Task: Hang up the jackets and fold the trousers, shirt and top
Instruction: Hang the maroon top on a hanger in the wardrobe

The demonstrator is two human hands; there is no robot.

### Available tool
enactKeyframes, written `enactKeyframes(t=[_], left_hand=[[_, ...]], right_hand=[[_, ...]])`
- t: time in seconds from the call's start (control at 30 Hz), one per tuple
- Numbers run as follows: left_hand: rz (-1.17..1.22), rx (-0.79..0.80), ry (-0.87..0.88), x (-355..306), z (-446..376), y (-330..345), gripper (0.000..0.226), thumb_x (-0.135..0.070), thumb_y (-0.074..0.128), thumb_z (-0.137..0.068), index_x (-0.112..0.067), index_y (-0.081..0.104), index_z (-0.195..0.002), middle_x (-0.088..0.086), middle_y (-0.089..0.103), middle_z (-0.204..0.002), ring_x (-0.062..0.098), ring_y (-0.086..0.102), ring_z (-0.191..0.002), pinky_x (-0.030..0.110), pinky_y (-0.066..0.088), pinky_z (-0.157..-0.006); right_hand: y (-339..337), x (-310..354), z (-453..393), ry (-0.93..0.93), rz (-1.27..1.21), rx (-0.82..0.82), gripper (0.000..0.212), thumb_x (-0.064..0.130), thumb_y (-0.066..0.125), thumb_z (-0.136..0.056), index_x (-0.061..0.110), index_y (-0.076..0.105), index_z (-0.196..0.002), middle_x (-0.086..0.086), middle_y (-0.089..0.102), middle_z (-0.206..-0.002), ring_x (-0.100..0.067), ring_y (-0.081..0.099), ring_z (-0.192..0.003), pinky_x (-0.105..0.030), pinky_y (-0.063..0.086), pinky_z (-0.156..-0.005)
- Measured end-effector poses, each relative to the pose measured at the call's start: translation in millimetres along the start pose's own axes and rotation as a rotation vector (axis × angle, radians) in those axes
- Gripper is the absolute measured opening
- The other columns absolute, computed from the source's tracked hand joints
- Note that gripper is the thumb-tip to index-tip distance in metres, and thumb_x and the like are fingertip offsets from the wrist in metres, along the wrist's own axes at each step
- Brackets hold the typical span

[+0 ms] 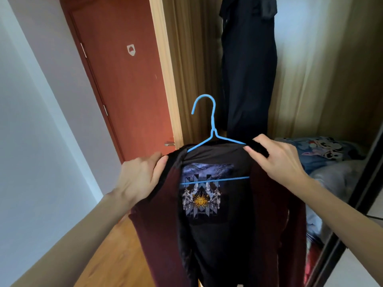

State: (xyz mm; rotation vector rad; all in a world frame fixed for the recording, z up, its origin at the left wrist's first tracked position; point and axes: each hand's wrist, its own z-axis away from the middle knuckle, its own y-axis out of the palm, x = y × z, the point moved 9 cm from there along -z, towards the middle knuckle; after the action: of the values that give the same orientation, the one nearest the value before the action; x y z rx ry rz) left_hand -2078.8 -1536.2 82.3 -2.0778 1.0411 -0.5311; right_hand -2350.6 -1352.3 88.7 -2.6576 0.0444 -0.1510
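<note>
A dark red jacket (pixel 275 220) with a black lining and a printed patch inside hangs open on a blue wire hanger (pixel 207 121), held up in front of an open wardrobe. My left hand (pixel 141 179) grips the jacket's left shoulder. My right hand (pixel 277 158) pinches the collar at the right shoulder, over the hanger's arm. The hanger's hook points up and is free of any rail. A black jacket (pixel 248 69) hangs inside the wardrobe just behind.
A red-brown door (pixel 124 79) stands at the left, beside the wardrobe's wooden side panel (pixel 176 59). Folded or piled clothes (pixel 323 154) lie on the wardrobe shelf at the right. A dark sliding door frame (pixel 352 224) runs along the right edge. Wooden floor shows below.
</note>
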Motion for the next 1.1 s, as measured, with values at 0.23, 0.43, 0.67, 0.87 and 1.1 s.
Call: enactKeyframes(t=[0.23,0.43,0.67,0.87,1.1], left_hand=[[-0.129,-0.238,0.129,-68.2,-42.6,-13.5,0.047,-0.047,0.03,-0.111,-0.016,0.052,-0.084,0.002,0.056,-0.074,0.029,0.061,-0.062,0.03,0.031,-0.043],[-0.025,-0.267,0.238,-125.6,-78.1,-4.2,0.049,-0.055,0.032,-0.109,-0.019,0.044,-0.078,-0.004,0.051,-0.055,0.026,0.055,-0.043,0.026,0.029,-0.039],[-0.012,-0.425,0.168,-167.9,-125.7,-28.3,0.047,-0.056,0.041,-0.105,-0.021,0.038,-0.075,-0.006,0.041,-0.051,0.023,0.051,-0.039,0.024,0.016,-0.045],[-0.011,-0.507,0.203,-212.4,-164.3,-43.0,0.047,-0.058,0.042,-0.104,-0.022,0.033,-0.074,-0.006,0.042,-0.05,0.019,0.047,-0.04,0.026,0.022,-0.043],[0.016,-0.51,0.223,-235.4,-216.1,-59.1,0.049,-0.058,0.04,-0.105,-0.02,0.039,-0.074,-0.002,0.052,-0.058,0.022,0.054,-0.052,0.031,0.031,-0.048]], right_hand=[[-42.1,-37.7,-3.9,0.09,0.016,-0.048,0.027,0.051,0.053,-0.098,0.025,0.058,-0.096,0.015,0.045,-0.062,-0.021,0.062,-0.057,-0.027,0.033,-0.054],[-72.3,-75.1,-5.8,0.128,0.062,0.0,0.03,0.06,0.051,-0.094,0.03,0.054,-0.095,0.007,0.063,-0.063,-0.023,0.065,-0.059,-0.029,0.037,-0.053],[-114.7,-118.2,-37.4,0.063,-0.034,0.242,0.041,0.067,0.033,-0.104,0.037,0.055,-0.089,0.02,0.062,-0.078,-0.003,0.059,-0.07,-0.033,0.042,-0.062],[-138.4,-146.3,-65.6,0.131,-0.176,0.359,0.031,0.061,0.058,-0.097,0.037,0.059,-0.078,0.005,0.047,-0.061,-0.007,0.041,-0.057,-0.034,0.038,-0.059],[-171.2,-157.1,-91.4,0.229,-0.111,0.235,0.036,0.056,0.058,-0.095,0.022,0.068,-0.089,-0.003,0.062,-0.071,-0.03,0.059,-0.071,-0.054,0.052,-0.077]])
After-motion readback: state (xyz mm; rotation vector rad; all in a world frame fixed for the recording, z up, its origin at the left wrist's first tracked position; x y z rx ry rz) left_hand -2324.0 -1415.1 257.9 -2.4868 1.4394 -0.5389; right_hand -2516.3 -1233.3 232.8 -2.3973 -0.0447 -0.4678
